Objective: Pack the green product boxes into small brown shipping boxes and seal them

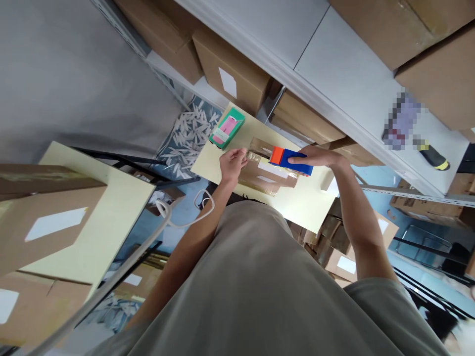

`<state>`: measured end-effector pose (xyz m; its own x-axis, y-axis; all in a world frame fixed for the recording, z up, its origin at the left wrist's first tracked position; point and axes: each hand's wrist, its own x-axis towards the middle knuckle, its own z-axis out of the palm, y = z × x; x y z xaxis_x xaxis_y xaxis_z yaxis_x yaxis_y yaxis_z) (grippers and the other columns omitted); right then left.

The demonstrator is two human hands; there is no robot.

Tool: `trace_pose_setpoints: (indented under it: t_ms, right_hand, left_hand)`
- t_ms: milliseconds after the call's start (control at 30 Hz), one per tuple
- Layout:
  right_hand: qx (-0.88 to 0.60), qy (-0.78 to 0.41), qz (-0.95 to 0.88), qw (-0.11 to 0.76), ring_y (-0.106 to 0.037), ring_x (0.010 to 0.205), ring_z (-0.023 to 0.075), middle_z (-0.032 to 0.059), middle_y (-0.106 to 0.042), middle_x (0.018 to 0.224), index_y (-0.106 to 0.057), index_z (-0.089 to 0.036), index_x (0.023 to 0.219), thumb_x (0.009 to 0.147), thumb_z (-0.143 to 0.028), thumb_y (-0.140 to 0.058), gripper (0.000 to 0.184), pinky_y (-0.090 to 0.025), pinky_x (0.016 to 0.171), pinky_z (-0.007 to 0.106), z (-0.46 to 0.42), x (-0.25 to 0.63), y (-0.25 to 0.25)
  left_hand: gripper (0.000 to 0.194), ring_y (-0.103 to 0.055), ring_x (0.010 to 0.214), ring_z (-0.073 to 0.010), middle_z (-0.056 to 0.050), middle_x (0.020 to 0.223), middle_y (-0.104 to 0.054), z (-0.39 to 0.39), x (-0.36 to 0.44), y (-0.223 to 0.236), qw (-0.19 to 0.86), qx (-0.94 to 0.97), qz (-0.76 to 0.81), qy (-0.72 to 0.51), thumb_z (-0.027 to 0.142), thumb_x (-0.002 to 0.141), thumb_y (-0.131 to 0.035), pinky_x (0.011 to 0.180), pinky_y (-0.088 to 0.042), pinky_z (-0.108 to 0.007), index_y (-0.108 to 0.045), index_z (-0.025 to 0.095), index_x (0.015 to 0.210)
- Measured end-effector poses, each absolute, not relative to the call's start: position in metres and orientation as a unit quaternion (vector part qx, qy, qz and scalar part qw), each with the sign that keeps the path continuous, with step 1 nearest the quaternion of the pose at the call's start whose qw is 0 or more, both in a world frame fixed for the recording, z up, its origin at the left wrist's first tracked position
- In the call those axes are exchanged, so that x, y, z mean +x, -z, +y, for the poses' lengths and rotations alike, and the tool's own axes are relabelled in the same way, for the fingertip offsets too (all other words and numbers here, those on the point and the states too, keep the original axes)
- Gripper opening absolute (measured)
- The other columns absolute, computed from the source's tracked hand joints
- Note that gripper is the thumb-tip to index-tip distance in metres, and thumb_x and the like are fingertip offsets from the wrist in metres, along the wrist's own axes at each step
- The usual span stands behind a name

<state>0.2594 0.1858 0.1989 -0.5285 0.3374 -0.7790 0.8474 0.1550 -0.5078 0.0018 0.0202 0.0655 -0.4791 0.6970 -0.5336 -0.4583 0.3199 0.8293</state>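
Note:
My right hand [311, 155] grips a blue-and-orange box [287, 160], its thumb lying across the blue side. Beneath it lies a cardboard carton [266, 181] with shiny clear tape and white labels. My left hand [233, 163] is closed, thumb and fingers pinched together, at the carton's left end. Whatever may be between those fingers is too small to make out. Beyond my left hand rests a green box [227, 127] showing a pink item on its front. Carton and green box are both on a pale yellow table [311, 210].
Shelves [297, 74] with large cardboard boxes [232, 71] run along the far side. A yellow-and-black handled tool [434, 155] lies on the upper shelf. White scraps [191, 131] fill the floor area at left. A second table [122, 202] holds more boxes, near a pale curved rail [122, 277].

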Motion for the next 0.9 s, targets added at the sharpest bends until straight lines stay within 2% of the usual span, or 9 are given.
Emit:
trace_pose_setpoints:
  t_ms: [200, 367, 533, 667, 800, 900]
  right_hand:
    - [0.415, 0.534, 0.698, 0.235, -0.062, 0.062, 0.0184, 0.0053, -0.071, 0.068, -0.07, -0.021, 0.073, 0.076, -0.101, -0.069, 0.08, -0.047, 0.058, 0.033, 0.171, 0.259, -0.183]
    - [0.416, 0.556, 0.683, 0.224, -0.063, 0.062, 0.019, 0.0054, -0.072, 0.07, -0.072, -0.022, 0.077, 0.08, -0.1, -0.065, 0.079, -0.048, 0.059, 0.033, 0.166, 0.261, -0.166]
    - [0.426, 0.524, 0.705, 0.215, -0.058, 0.062, 0.0175, 0.0038, -0.067, 0.067, -0.067, -0.021, 0.07, 0.078, -0.101, -0.066, 0.08, -0.043, 0.06, 0.033, 0.162, 0.255, -0.154]
    - [0.437, 0.522, 0.701, 0.211, -0.06, 0.064, 0.0191, 0.0045, -0.066, 0.066, -0.067, -0.021, 0.072, 0.079, -0.098, -0.07, 0.077, -0.042, 0.062, 0.034, 0.153, 0.242, -0.152]
    - [0.434, 0.528, 0.704, 0.193, -0.061, 0.065, 0.0197, 0.0045, -0.07, 0.07, -0.07, -0.022, 0.078, 0.077, -0.095, -0.074, 0.074, -0.042, 0.062, 0.033, 0.145, 0.235, -0.148]
    - [0.442, 0.525, 0.702, 0.191, -0.061, 0.064, 0.0195, 0.005, -0.071, 0.071, -0.069, -0.022, 0.075, 0.076, -0.094, -0.076, 0.072, -0.041, 0.062, 0.034, 0.142, 0.233, -0.146]
  left_hand:
    - [0.034, -0.069, 0.071, -0.0148, -0.001, 0.074, -0.069, 0.019, -0.001, -0.051, 0.468, 0.127, 0.657, -0.577, 0.048, 0.084, -0.09, 0.076, -0.066, -0.032, -0.073, 0.019, 0.087]
    - [0.027, -0.072, 0.076, -0.017, -0.001, 0.076, -0.07, 0.023, -0.004, -0.043, 0.444, 0.159, 0.675, -0.568, 0.043, 0.087, -0.085, 0.077, -0.064, -0.031, -0.074, 0.019, 0.088]
    - [0.033, -0.073, 0.077, -0.0174, -0.001, 0.078, -0.068, 0.026, -0.007, -0.037, 0.461, 0.143, 0.672, -0.562, 0.047, 0.087, -0.085, 0.075, -0.066, -0.031, -0.069, 0.019, 0.09]
    - [0.038, -0.071, 0.069, -0.0139, 0.0, 0.08, -0.066, 0.025, -0.011, -0.026, 0.467, 0.132, 0.684, -0.545, 0.05, 0.085, -0.087, 0.071, -0.065, -0.029, -0.065, 0.019, 0.089]
    - [0.037, -0.067, 0.062, -0.0126, 0.0, 0.077, -0.066, 0.022, -0.012, -0.009, 0.47, 0.135, 0.705, -0.514, 0.05, 0.085, -0.085, 0.065, -0.059, -0.028, -0.066, 0.019, 0.089]
    - [0.032, -0.065, 0.065, -0.0145, 0.0, 0.073, -0.067, 0.02, -0.011, 0.0, 0.452, 0.187, 0.73, -0.478, 0.048, 0.086, -0.08, 0.064, -0.053, -0.026, -0.068, 0.019, 0.085]
